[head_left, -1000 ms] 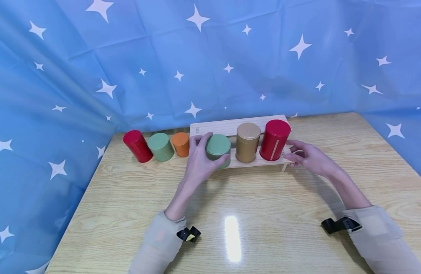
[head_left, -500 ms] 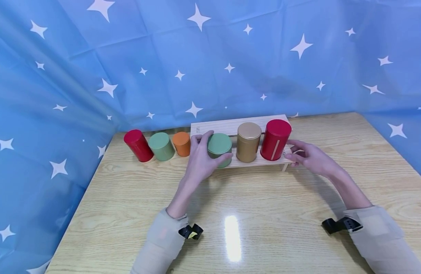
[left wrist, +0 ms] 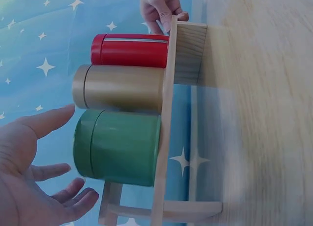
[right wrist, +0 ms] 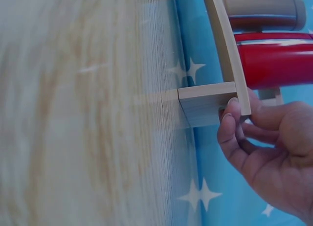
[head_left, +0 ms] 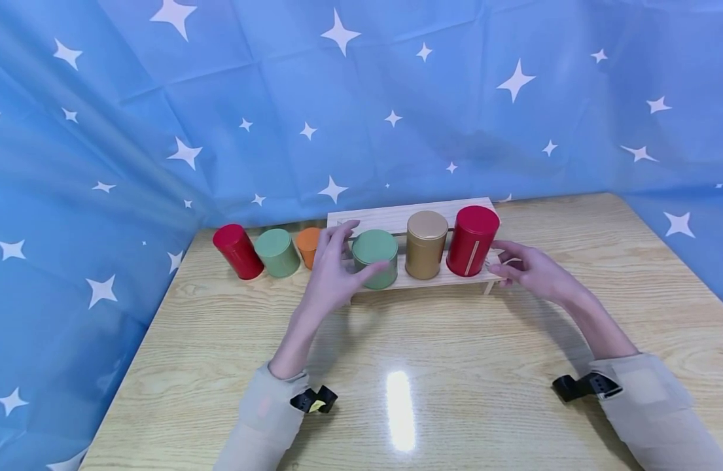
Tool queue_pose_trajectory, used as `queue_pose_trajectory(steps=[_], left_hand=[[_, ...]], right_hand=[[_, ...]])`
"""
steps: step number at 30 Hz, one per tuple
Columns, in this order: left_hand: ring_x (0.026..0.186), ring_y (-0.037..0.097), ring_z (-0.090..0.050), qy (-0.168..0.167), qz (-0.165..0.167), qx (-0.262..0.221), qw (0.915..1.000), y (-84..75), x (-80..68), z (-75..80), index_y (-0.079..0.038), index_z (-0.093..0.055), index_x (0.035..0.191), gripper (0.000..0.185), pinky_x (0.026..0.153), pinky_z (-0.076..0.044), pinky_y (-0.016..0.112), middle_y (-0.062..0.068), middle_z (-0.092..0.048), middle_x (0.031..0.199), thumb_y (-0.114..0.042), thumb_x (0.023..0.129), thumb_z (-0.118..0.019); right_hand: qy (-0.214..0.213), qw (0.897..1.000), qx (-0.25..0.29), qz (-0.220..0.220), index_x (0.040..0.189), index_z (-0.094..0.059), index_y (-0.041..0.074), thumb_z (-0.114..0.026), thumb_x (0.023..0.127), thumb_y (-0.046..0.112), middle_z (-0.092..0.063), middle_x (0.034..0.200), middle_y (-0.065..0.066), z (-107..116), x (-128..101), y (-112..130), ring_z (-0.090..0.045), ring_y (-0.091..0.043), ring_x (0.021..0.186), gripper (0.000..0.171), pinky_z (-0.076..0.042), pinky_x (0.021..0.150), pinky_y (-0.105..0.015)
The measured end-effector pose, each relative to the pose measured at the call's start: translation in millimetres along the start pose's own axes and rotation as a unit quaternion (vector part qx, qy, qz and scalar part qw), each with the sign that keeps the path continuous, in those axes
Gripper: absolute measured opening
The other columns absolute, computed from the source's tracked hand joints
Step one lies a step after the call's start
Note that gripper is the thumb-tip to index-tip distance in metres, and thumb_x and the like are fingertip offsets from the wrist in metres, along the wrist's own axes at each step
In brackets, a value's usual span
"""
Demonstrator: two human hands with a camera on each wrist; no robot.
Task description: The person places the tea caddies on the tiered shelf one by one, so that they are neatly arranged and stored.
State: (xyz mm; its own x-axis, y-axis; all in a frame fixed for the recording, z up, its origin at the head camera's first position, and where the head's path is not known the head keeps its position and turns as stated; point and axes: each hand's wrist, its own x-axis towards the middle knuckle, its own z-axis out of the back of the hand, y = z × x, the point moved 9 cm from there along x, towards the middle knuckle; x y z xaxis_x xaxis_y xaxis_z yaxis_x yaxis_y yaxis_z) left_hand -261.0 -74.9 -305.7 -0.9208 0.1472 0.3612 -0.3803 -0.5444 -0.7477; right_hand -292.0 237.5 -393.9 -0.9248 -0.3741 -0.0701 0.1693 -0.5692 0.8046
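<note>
A two-tier wooden shelf stands at the back of the table. On its lower tier stand a green canister, a gold canister and a tall red canister, left to right. My left hand is spread beside the green canister; the left wrist view shows a gap between its fingers and the canister. At the shelf's right end my right hand pinches the board's edge, thumb above and fingers curled below.
Left of the shelf, another red canister, a second green canister and a small orange canister stand on the wooden table. A blue star-patterned cloth hangs behind and at the sides.
My left hand has let go of the green canister and drawn back to the left, fingers spreading. The canister stays on the lower tier. My right hand keeps its hold on the shelf's end.
</note>
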Motion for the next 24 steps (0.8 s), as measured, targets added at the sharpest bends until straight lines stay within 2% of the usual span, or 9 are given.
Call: queue_pose_trajectory(steps=[4, 11, 14, 18, 24], left_hand=[[0.109, 0.029, -0.046, -0.005, -0.011, -0.005, 0.9999, -0.2, -0.2, 8.1, -0.014, -0.041, 0.134, 0.078, 0.086, -0.044, 0.044, 0.008, -0.039, 0.122, -0.041, 0.071, -0.077], [0.114, 0.026, -0.043, -0.018, -0.017, -0.02, 0.9995, 8.2, -1.5, 20.8, -0.015, -0.042, 0.133, 0.069, 0.085, -0.041, 0.037, 0.008, -0.04, 0.123, -0.037, 0.076, -0.073], [0.114, 0.026, -0.042, -0.023, -0.018, -0.025, 0.9993, 14.1, -2.3, 26.7, -0.015, -0.043, 0.133, 0.066, 0.087, -0.041, 0.04, 0.009, -0.04, 0.125, -0.036, 0.078, -0.072], [0.113, 0.027, -0.042, -0.036, -0.018, -0.017, 0.999, 22.1, -3.5, 37.5, -0.014, -0.044, 0.132, 0.062, 0.091, -0.04, 0.045, 0.01, -0.041, 0.124, -0.034, 0.08, -0.07], [0.11, 0.02, -0.044, -0.06, -0.02, 0.005, 0.998, 32.0, -5.7, 57.4, -0.013, -0.045, 0.131, 0.059, 0.09, -0.04, 0.038, 0.01, -0.043, 0.122, -0.032, 0.081, -0.069]], right_hand=[[0.001, 1.0, 0.009, 0.0, 0.141, -0.026, -0.002, -0.058, 0.091, 0.021, -0.052, 0.108, -0.02, -0.4, 0.5, -0.9, -0.06, -0.029, 0.083, 0.063, -0.052, 0.072, -0.037], [0.003, 1.0, 0.009, -0.001, 0.142, -0.026, 0.0, -0.058, 0.09, 0.022, -0.052, 0.108, -0.019, 0.2, -0.4, -0.5, -0.06, -0.029, 0.08, 0.065, -0.052, 0.071, -0.037], [0.003, 1.0, 0.009, -0.003, 0.141, -0.026, 0.0, -0.059, 0.09, 0.023, -0.052, 0.106, -0.019, 0.2, -0.6, -0.9, -0.059, -0.029, 0.079, 0.065, -0.052, 0.071, -0.036], [0.001, 1.0, 0.012, -0.007, 0.141, -0.027, 0.0, -0.059, 0.09, 0.023, -0.051, 0.102, -0.019, 0.4, -0.7, -0.4, -0.059, -0.029, 0.077, 0.065, -0.052, 0.069, -0.036], [-0.002, 1.0, 0.026, -0.018, 0.14, -0.027, 0.0, -0.06, 0.089, 0.024, -0.05, 0.1, -0.019, 0.0, -1.3, 0.7, -0.06, -0.03, 0.077, 0.066, -0.052, 0.069, -0.035]])
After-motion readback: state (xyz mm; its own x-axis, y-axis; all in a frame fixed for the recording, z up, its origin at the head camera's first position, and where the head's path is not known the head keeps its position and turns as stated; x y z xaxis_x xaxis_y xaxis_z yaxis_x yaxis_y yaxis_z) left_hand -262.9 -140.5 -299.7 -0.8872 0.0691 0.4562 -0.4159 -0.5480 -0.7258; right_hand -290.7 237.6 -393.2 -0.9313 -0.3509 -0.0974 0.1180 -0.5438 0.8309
